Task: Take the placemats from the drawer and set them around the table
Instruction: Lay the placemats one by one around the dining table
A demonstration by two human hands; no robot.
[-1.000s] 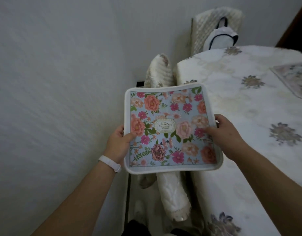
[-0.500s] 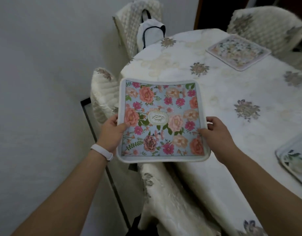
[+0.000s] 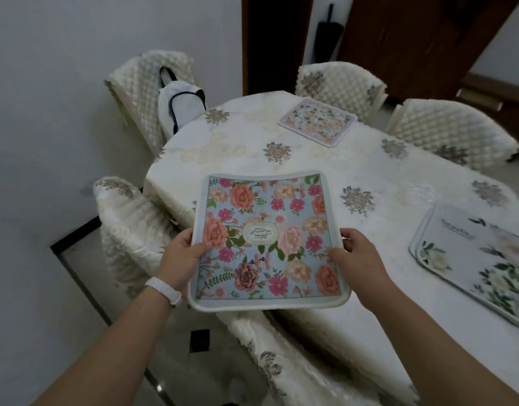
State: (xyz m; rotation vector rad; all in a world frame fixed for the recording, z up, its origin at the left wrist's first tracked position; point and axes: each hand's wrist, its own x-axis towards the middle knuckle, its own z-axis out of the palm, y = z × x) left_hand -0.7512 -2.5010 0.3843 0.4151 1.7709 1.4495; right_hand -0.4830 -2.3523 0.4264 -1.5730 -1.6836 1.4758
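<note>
A square placemat [image 3: 267,238] with pink and orange flowers on pale blue and a white border hangs over the near left edge of the table [image 3: 378,183]. My left hand [image 3: 180,254] pinches its left edge, thumb on top. On the opposite side my right hand [image 3: 356,253] grips the right edge. A second floral placemat [image 3: 317,121] lies flat at the table's far side. A white placemat with green leaves [image 3: 480,268] lies at the right, partly cut off by the frame.
The table wears a cream cloth with embroidered flowers. Quilted cream chairs [image 3: 454,133] stand round it; one [image 3: 126,224] is tucked in just left of my hands, another [image 3: 153,95] holds a white bag [image 3: 179,104]. A white wall runs along the left.
The view has swung right from the wall to the table. The placemat in my hands has moved over the table's edge, and the two laid placemats have come into sight.
</note>
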